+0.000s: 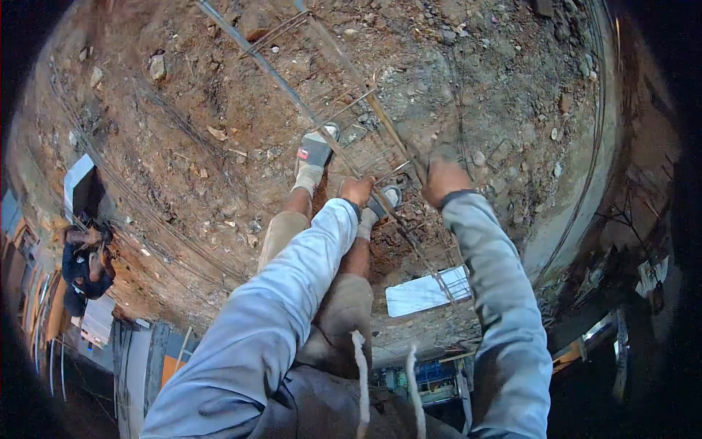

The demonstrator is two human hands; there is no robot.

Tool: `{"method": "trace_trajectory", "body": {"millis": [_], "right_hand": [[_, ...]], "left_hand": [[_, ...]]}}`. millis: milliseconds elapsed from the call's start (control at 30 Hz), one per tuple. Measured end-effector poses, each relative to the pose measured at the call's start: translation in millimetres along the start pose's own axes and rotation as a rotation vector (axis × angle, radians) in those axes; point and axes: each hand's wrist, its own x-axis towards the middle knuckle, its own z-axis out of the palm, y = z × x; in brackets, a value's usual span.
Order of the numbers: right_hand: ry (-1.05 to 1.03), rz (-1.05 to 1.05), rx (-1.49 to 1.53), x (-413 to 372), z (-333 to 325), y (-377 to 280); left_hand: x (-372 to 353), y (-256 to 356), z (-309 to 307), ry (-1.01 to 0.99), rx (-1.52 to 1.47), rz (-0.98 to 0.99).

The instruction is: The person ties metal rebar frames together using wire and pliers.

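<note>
A long rebar cage runs slantwise between my hands and legs, with a left bar, a right bar and thin stirrups across them. My left hand is closed around the left bar, close to a stirrup. Beside the right bar, my right hand is closed and blurred by motion. Something dark shows at its fingers, too smeared to name. My shoe stands by the left bar, and the other shoe is partly hidden behind the cage.
Rough soil with stones surrounds me. A white board lies near the cage's lower end. Thin rods or wires stretch along the left. Another person is low at the left. A pale concrete edge curves on the right.
</note>
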Motion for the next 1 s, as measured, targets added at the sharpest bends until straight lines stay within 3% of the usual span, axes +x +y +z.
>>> {"method": "trace_trajectory", "body": {"millis": [33, 100, 133, 200, 267, 333, 367, 400, 467, 500, 567, 600, 667, 700, 767, 833, 900, 933, 1000], "right_hand": [[0.016, 0.013, 0.006, -7, -2, 0], [0.054, 0.014, 0.107, -21, -3, -3], [0.035, 0.032, 0.115, -32, -1, -4], [0.175, 0.086, 0.281, -35, -15, -8], [0.205, 0.121, 0.374, -50, -17, -7], [0.361, 0.114, 0.687, -75, 12, 7], [0.384, 0.186, 0.769, -89, 36, 16], [0.358, 0.275, 0.806, -107, 62, 24], [0.382, 0.466, 0.903, -152, 114, 33], [0.435, 0.566, 0.961, -174, 141, 35], [0.222, 0.876, 0.897, -208, 199, 54], [0.231, 0.893, 0.927, -222, 250, 69], [0.387, 1.2, 0.826, -241, 352, 91], [0.36, 1.311, 0.907, -247, 357, 98], [0.29, 1.438, 1.045, -255, 362, 125], [0.466, 1.515, 0.876, -242, 413, 151], [0.309, 1.549, 1.138, -240, 398, 175], [0.293, 1.565, 1.169, -234, 423, 183], [0.552, 1.325, 1.021, -220, 475, 194]], "left_hand": [[5, 2, 0, -0.003, 0.01, 0.019], [16, -6, 4, -0.13, 0.645, 0.429], [15, -21, 13, -0.155, 0.656, 0.422], [22, -20, 14, 0.048, 0.008, 0.165], [17, -12, 5, 0.019, 0.141, 0.079], [3, -8, -3, -0.004, 0.086, 0.069], [-4, 4, -10, -0.047, 0.433, 0.071], [-24, 15, -17, -0.055, 0.459, 0.08], [-59, 16, -28, -0.142, 0.423, 0.336], [-52, -8, -24, -0.15, 0.457, 0.344], [-13, -71, -13, 0.213, 0.306, 0.748], [-9, -84, -15, 0.204, 0.334, 0.768], [-6, -99, -11, 0.026, 0.183, 0.671], [-73, -43, 10, 0.037, -0.088, 0.303], [-81, -30, 34, 0.0, -0.066, 0.318], [-97, -16, 63, -0.078, -0.041, 0.367], [-116, -12, 102, -0.098, -0.02, 0.362], [-124, -15, 121, -0.112, -0.041, 0.345], [-131, -35, 155, -0.15, 0.052, 0.352]]}}
